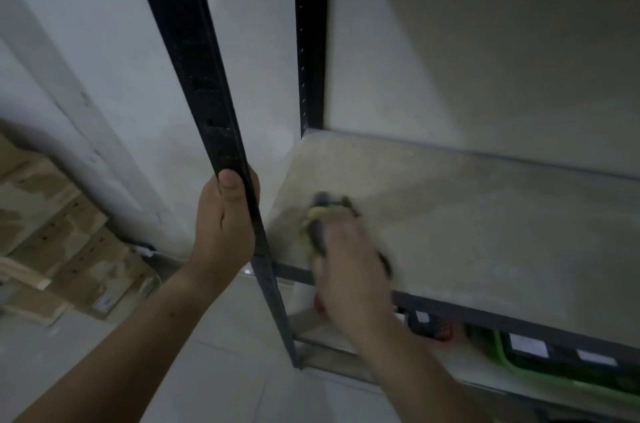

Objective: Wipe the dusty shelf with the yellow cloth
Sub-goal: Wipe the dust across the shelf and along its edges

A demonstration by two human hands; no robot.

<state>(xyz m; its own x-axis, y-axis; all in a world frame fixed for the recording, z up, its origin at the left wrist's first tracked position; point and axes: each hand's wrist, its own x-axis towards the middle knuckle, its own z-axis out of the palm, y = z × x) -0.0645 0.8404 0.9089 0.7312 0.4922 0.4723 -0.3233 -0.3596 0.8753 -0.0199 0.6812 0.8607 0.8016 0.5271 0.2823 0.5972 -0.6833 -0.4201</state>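
Observation:
The pale dusty shelf board (485, 232) fills the right half of the view, framed in black metal. My right hand (349, 266) is blurred with motion and lies on the yellow cloth (317, 218) near the board's front left corner; only a yellow and dark edge of the cloth shows beyond my fingers. How my fingers lie on the cloth is too blurred to tell. My left hand (225, 221) grips the black front upright post (207, 93) of the rack, thumb up.
A second black upright (310, 41) stands at the shelf's back left against a white wall. A lower shelf holds a green-rimmed container (554, 370) and a red item. Cardboard boxes (62, 242) are stacked on the floor at left.

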